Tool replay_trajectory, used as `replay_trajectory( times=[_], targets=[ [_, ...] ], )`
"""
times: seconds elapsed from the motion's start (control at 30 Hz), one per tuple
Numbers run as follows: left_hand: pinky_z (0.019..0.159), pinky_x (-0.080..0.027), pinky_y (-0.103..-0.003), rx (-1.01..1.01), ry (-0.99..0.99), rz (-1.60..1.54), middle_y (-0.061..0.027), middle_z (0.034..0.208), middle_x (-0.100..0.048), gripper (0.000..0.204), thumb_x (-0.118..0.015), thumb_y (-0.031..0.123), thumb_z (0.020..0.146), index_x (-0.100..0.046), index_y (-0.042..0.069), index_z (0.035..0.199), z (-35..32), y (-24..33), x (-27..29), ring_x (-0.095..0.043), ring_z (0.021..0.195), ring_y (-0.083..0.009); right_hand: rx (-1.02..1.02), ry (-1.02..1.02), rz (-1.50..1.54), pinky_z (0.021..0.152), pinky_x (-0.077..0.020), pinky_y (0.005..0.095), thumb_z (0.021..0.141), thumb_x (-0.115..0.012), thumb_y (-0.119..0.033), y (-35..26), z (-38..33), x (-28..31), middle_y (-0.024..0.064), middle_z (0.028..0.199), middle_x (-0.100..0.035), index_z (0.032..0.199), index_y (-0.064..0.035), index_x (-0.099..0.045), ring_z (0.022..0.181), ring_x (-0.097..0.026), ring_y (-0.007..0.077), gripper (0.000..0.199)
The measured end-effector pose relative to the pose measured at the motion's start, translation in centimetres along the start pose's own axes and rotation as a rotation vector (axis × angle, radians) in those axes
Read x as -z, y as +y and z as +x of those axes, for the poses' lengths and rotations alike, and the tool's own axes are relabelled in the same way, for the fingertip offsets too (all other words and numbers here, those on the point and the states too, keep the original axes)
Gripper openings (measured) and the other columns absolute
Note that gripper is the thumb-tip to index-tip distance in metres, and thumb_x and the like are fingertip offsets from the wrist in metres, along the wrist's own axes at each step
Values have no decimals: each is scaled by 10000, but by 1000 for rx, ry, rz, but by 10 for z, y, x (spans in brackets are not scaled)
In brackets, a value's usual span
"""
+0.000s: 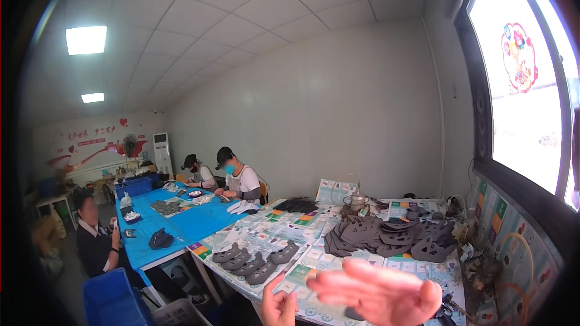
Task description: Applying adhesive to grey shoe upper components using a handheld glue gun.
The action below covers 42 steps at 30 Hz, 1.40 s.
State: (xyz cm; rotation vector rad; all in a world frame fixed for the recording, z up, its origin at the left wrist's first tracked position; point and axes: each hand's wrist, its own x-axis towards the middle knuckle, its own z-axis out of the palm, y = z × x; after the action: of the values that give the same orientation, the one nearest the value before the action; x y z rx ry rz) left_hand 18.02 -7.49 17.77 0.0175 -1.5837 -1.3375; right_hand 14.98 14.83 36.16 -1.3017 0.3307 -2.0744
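Observation:
My right hand [376, 293] is raised over the near edge of the paper-covered table, its fingers stretched out and slightly smeared by motion. Nothing shows in it. Beside it, at the lower edge of the picture, my left hand [279, 305] is partly in view, a finger and the thumb up and apart, with nothing visible between them. Just beyond my left hand lie several dark grey curved pieces with cut-out holes [261, 270], set out in rows. A large heap of similar dark pieces [364, 233] lies farther off, beyond my right hand.
A blue-covered table [175, 220] joins on the left, where two people in caps work and another person sits at its near side. A blue crate [115, 302] stands at lower left. Wires and tools [447, 308] lie at right, below the window [525, 96].

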Motion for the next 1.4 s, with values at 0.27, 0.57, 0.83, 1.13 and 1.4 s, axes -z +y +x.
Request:
replay_trajectory(
  times=[0.27,0.57,0.83,1.13,1.4],
  targets=[
    [648,-473,-307,113,-19,60,-60,855,-627,395,-650,130,1058,-550,-25,1407,-19,10,5,-579,733,-168,-428,-825,262,934,-550,399,1044,-635,-365,46,-21,40,229,1257,-699,1353,38,-639,1016,-694,337,508],
    [621,-411,-262,176,-56,123,-14,749,-584,268,-636,89,1058,-645,57,1325,-57,-46,11,-502,663,-56,-782,-1113,82,1015,-539,458,1105,-497,-476,119,-56,118,299,1267,-697,1295,119,-635,1171,-690,438,640],
    [765,-453,-239,539,-218,-390,-21,1028,-630,193,-569,193,1115,-617,5,1114,-48,-49,31,-555,864,-76,-990,8,-687,841,-525,255,1088,-609,-111,118,-89,181,99,1050,-768,1289,34,-684,934,-687,136,258],
    [618,-482,-329,-453,-250,-791,-92,820,-653,335,-739,300,1021,-708,-33,1039,-1,6,35,-595,686,-245,-749,212,-644,803,-532,303,1069,-589,-91,105,-65,221,156,952,-758,1211,68,-675,883,-710,217,230],
    [595,-414,-319,-214,-330,-580,-61,698,-562,601,-442,561,1074,-594,40,817,3,-26,53,-526,619,-203,-696,194,-675,794,-528,309,1091,-585,-152,111,-63,229,160,937,-751,1192,83,-667,864,-701,223,270]
  ],
)
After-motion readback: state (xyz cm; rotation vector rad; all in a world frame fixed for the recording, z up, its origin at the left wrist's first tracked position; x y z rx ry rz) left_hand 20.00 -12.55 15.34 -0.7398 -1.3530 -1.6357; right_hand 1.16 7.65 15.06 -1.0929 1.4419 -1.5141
